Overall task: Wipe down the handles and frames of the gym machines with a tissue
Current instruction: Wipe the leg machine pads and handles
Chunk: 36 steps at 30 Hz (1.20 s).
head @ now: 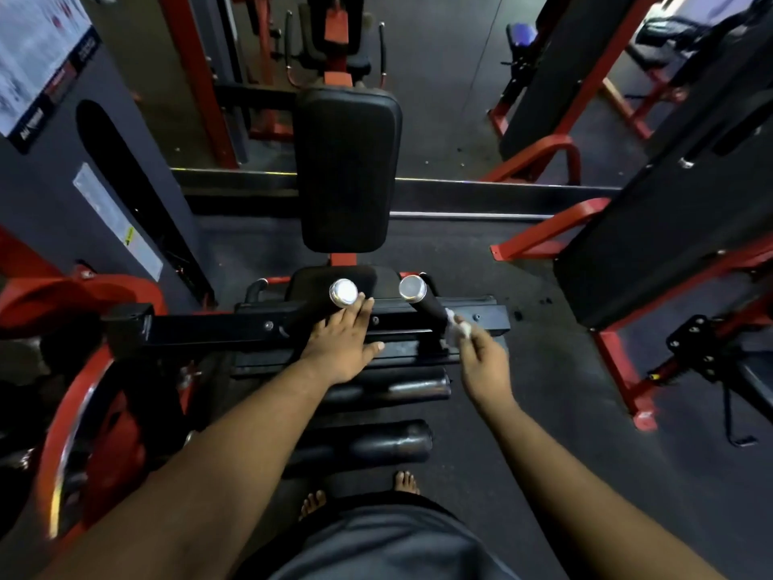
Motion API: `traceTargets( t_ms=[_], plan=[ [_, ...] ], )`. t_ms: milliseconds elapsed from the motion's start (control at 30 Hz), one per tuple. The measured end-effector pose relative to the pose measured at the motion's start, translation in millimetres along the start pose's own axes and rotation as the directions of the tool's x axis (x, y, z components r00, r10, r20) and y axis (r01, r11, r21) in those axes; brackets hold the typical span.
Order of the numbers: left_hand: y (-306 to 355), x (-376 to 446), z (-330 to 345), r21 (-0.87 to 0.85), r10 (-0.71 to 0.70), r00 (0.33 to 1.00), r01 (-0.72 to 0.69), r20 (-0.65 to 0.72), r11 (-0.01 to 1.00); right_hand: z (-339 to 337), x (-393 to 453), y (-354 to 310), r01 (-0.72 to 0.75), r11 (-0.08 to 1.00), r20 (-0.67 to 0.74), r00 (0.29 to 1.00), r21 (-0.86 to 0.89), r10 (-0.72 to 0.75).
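The small crumpled white tissue point(456, 328) is pinched in the fingertips of the right hand point(485, 362), whose grip is closed round it. It sits against the lower side of the right black cylindrical handle with a chrome end cap point(422, 301), just above the black steel crossbar of the machine frame point(200, 330). The left hand point(341, 343) lies flat and open on that crossbar, fingers straight, holding nothing; its fingertips are just beside the left chrome-capped handle point(344, 293).

Risks, as judged from this position:
- The tissue is small and held only at the fingertips. Friction against the rubber handle could tear it or pull it out of the grip.
- Body weight appears to rest on the left hand. If the crossbar is a moving part, it could shift under load.
- Bare feet point(355, 493) stand near the black padded rollers point(376, 443), which may swing.

Beyond the handles stands the black padded backrest point(347, 169).

Writing: a white instruction poster point(37, 56) and a white warning sticker point(117, 219) are fixed to the grey weight-stack shroud at left. Neither is legible, and no brand can be read.
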<state>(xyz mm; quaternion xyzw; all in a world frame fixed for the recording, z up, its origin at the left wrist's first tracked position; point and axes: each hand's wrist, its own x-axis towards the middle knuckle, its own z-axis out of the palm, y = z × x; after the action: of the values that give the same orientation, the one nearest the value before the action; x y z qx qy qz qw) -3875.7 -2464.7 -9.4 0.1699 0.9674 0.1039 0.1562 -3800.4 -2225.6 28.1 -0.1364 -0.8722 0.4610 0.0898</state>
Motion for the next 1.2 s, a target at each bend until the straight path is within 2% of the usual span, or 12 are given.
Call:
traceTargets(
  t_ms=[67, 133, 233, 400, 500, 633, 733, 867, 967, 1067, 1133, 1200],
  plan=[
    [-0.2, -1.0, -0.1, 0.016, 0.026, 1.0, -0.026, -0.009, 1.0, -0.9, 6.5, -26.3, 0.011, 0.993, -0.143, 0.99, 0.116, 0.005],
    [-4.2, -5.3, 1.0, 0.04, 0.06, 0.998, -0.06, -0.018, 0.997, 10.6, 8.1, -54.0, 0.106, 0.986, -0.117, 0.989, 0.13, -0.091],
    [-14.0, -13.0, 4.9, 0.102, 0.105, 0.994, -0.104, -0.01, 0.989, 30.2, 1.4, -66.3, 0.223, 0.973, 0.016, 0.975, -0.062, -0.223],
    [-32.1, -33.5, 14.8, 0.24, 0.16, 0.986, -0.147, -0.039, 0.96, 22.1, -9.9, -31.7, 0.142, 0.923, 0.091, 0.989, -0.359, -0.117],
    [-37.9, -39.5, 21.0, 0.244, 0.168, 0.985, -0.154, -0.036, 0.957, 11.7, -1.7, -28.8, 0.061, 0.979, 0.028, 0.998, -0.192, -0.057],
    [-39.3, -40.7, 22.8, 0.227, 0.171, 0.985, -0.16, -0.032, 0.961, 32.2, -6.8, -65.2, 0.259, 0.965, -0.052, 0.965, 0.045, -0.256],
    [-38.5, -41.1, 20.4, 0.216, 0.167, 0.986, -0.158, -0.019, 0.963, 46.0, -19.1, -62.8, 0.221, 0.972, -0.073, 0.971, -0.083, -0.227],
    [-37.2, -41.9, 14.1, 0.186, 0.151, 0.988, -0.153, 0.026, 0.97, 30.3, -21.7, -28.0, 0.106, 0.938, 0.066, 0.994, -0.329, -0.089],
    [-35.6, -41.3, 14.3, 0.184, 0.145, 0.989, -0.147, 0.025, 0.972, 12.5, -19.9, -24.3, 0.051, 0.964, 0.033, 0.998, -0.262, -0.044],
    [-34.1, -42.9, 13.9, 0.2, 0.134, 0.991, -0.132, 0.006, 0.971, 16.6, -15.2, -49.6, 0.276, 0.956, -0.063, 0.957, -0.096, -0.283],
    [-28.8, -45.6, 10.1, 0.19, 0.121, 0.993, -0.12, 0.006, 0.975, 27.5, -16.2, -63.3, 0.431, 0.898, 0.028, 0.902, -0.084, -0.431],
    [-27.2, -49.6, 5.8, 0.121, 0.124, 0.992, -0.122, -0.008, 0.985, 34.0, -16.4, -56.5, 0.46, 0.882, 0.088, 0.887, -0.098, -0.453]
  ],
)
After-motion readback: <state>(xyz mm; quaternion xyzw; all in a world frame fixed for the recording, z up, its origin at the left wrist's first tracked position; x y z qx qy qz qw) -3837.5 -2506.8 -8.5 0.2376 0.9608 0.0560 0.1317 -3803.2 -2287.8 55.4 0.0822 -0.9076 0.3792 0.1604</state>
